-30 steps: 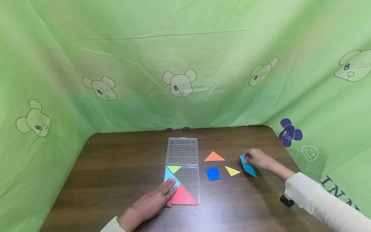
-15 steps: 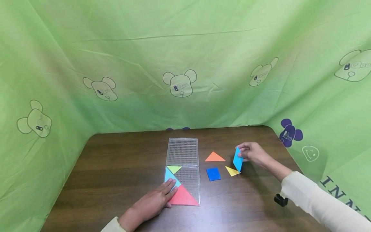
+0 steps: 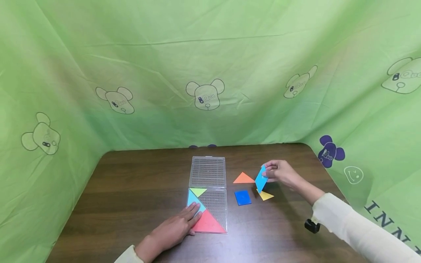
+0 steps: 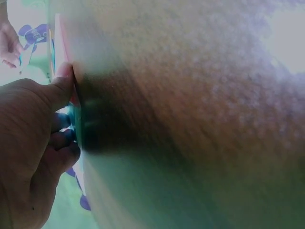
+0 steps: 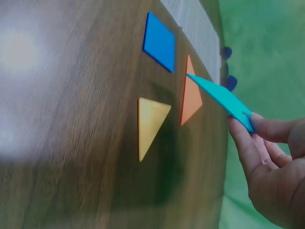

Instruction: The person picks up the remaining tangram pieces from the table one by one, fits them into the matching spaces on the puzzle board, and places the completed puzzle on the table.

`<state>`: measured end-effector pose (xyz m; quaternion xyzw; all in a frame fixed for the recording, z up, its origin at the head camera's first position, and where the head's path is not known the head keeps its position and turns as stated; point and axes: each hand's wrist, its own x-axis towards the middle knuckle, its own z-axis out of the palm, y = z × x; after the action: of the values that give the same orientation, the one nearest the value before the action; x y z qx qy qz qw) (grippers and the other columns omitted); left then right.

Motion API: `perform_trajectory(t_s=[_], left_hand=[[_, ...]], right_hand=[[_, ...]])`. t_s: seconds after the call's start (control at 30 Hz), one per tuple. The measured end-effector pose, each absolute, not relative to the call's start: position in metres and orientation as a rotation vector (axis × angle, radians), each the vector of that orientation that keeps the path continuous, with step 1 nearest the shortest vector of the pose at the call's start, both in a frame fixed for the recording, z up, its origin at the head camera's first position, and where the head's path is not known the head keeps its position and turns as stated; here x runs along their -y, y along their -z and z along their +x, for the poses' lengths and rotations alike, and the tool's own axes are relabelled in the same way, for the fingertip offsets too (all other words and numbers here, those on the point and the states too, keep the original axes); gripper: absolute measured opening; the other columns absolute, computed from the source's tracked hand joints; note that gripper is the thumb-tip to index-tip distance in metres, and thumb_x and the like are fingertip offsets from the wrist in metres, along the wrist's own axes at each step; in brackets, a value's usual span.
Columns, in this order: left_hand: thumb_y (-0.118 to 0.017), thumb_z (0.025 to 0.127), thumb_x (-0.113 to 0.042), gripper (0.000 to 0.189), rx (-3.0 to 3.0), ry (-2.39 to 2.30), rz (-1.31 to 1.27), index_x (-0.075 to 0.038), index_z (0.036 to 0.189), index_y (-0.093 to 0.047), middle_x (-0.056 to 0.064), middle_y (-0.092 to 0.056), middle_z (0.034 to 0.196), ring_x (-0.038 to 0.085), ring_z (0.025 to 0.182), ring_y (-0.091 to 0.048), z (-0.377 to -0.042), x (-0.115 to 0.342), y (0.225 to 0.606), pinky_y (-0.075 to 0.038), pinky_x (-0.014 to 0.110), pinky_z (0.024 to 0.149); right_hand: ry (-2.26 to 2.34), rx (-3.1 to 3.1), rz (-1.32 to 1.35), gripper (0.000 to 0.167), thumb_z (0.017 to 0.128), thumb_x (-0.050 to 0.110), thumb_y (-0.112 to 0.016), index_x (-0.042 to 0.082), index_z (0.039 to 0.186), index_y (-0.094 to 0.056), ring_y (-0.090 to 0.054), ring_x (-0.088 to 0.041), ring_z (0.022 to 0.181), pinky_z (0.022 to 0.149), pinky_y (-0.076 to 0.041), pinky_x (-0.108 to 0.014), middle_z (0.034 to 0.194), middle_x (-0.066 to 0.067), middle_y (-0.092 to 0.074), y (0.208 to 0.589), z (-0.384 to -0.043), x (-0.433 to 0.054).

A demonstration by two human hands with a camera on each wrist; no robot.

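Note:
My right hand [image 3: 279,174] pinches a light-blue parallelogram tangram piece [image 5: 221,95] at one end between thumb and fingers. The piece is tilted, above the table, and overlaps parts of the orange triangle [image 3: 243,178] and yellow triangle [image 3: 267,196] in the head view. My left hand [image 3: 174,224] rests with its fingers on a light-blue triangle [image 3: 193,200] inside the lower half of an open clear plastic case [image 3: 217,199]. A pink-red triangle [image 3: 208,222] and a small green triangle [image 3: 198,191] also lie in that half.
A dark-blue square [image 3: 242,197] lies just right of the case. The case's other half [image 3: 207,171] lies flat toward the back. Green printed cloth [image 3: 207,124] surrounds the brown wooden table [image 3: 138,182] at the back and sides.
My right hand has lifted the light-blue parallelogram and carried it left, over the yellow triangle toward the orange one. My left hand has stayed on the case.

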<state>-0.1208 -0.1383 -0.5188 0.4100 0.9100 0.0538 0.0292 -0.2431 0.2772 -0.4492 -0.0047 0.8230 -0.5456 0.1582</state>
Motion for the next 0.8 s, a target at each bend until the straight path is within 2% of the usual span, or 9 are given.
perform_trajectory(t_s=[0.37, 0.8], left_hand=[[-0.056, 0.104, -0.037, 0.055, -2.839, -0.144, 1.306, -0.006, 0.150, -0.052, 0.017, -0.044, 0.161, 0.031, 0.149, -0.043, -0.120, 0.139, 0.520, -0.045, 0.040, 0.116], [-0.052, 0.106, -0.039, 0.056, -2.805, -0.143, 1.245, -0.009, 0.154, -0.048, 0.014, -0.039, 0.164, 0.029, 0.152, -0.039, -0.120, 0.138, 0.518, -0.044, 0.039, 0.117]], right_hand=[[1.537, -2.385, -0.054, 0.038, 0.091, 0.000, -0.072, -0.014, 0.124, -0.058, -0.069, -0.014, 0.081, 0.084, -0.064, -0.041, 0.098, -0.012, -0.065, 0.451, -0.250, -0.253], [1.558, -2.306, -0.139, 0.039, 0.091, -0.001, -0.072, -0.015, 0.124, -0.058, -0.069, -0.014, 0.080, 0.085, -0.063, -0.046, 0.099, -0.015, -0.068, 0.451, -0.249, -0.223]])
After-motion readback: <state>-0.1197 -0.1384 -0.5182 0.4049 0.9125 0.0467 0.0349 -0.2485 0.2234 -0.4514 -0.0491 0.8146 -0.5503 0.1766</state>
